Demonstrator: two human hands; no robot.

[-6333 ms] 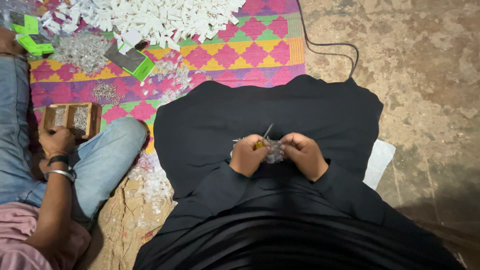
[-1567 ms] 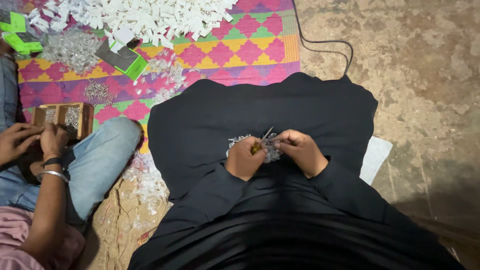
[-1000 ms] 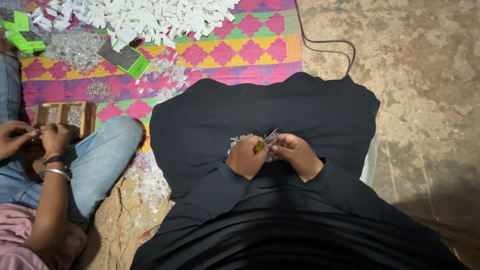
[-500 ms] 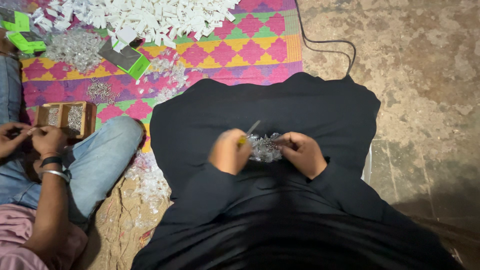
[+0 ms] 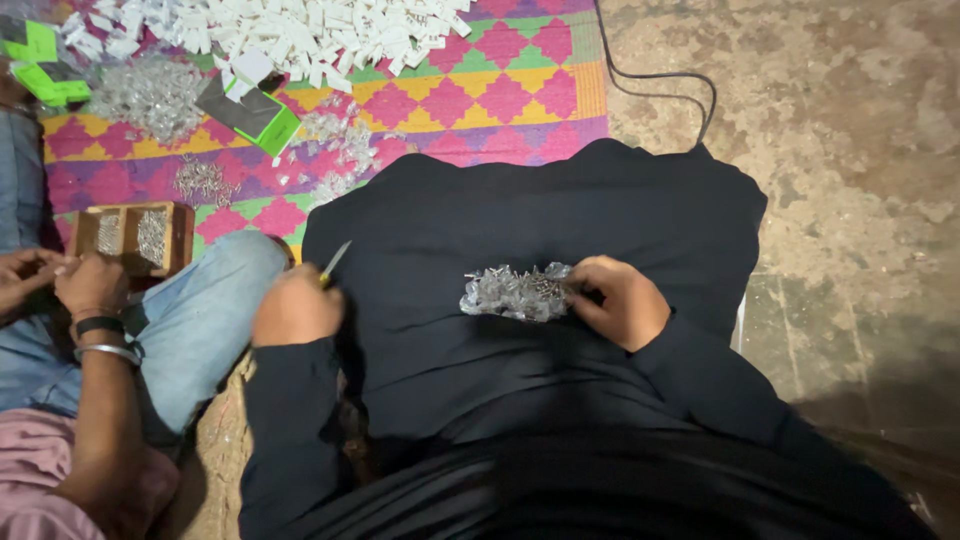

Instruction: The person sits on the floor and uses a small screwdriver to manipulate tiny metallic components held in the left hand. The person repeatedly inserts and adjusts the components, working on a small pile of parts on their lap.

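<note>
My left hand (image 5: 296, 306) is out at the left edge of my black-clothed lap (image 5: 520, 230), closed around a small tool with a yellow handle and a thin metal tip (image 5: 334, 262) that points up and away. My right hand (image 5: 620, 300) rests on my lap, its fingers touching a small heap of shiny metal parts (image 5: 515, 291). Whether it pinches one of them I cannot tell. The two hands are well apart.
A patterned mat (image 5: 480, 80) ahead holds a big pile of white plastic pieces (image 5: 300, 30), heaps of metal parts (image 5: 150, 90), green-and-grey boxes (image 5: 252, 108) and a wooden tray (image 5: 135, 235). Another person in jeans (image 5: 190, 330) sits at my left. A black cable (image 5: 660, 80) lies on bare concrete.
My left hand has swung left, away from the heap of metal parts, taking the yellow-handled tool with it. My right hand stayed at the heap.
</note>
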